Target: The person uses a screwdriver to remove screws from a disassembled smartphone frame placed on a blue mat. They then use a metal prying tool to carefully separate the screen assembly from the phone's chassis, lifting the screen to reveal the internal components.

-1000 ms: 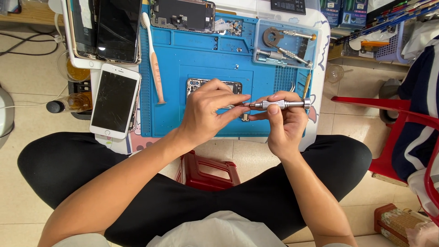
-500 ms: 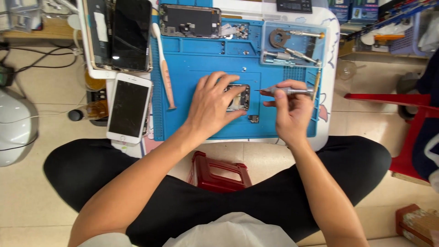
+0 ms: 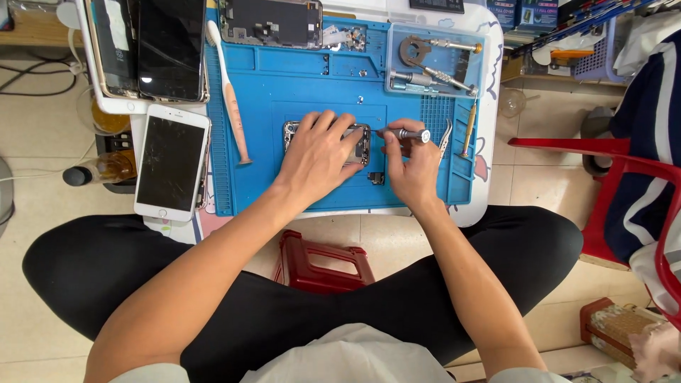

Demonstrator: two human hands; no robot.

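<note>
While you sit cross-legged at the low table, your left hand (image 3: 320, 152) lies palm down over the opened phone frame (image 3: 360, 144) near the middle of the blue work mat (image 3: 298, 85), fingers spread and pressing on it so that only the frame's left and right edges show. Your right hand (image 3: 413, 167) is just right of the frame, thumb and fingers pinched closed around a small silver screwdriver (image 3: 406, 133). That driver lies nearly level, tip pointing left at the frame's right edge; whether the tip touches a screw cannot be told. A small dark part (image 3: 377, 178) sits on the mat just near of the frame, between your two hands. Curved tweezers (image 3: 445, 138) and a yellow-handled tool (image 3: 468, 128) lie on the mat's right side, just beyond your right hand. Far right on the mat, a clear tray (image 3: 434, 85) holds several silver drivers and a round metal piece. Along the mat's left edge rests a long brush with a peach handle (image 3: 233, 106). At the far edge lies another opened phone body (image 3: 271, 21) with its dark innards exposed. Left of the mat, a white phone with a cracked screen (image 3: 172, 162) lies face up, and two dark screen panels (image 3: 149, 46) sit farther back. A red stool (image 3: 323, 261) stands between your knees.
</note>
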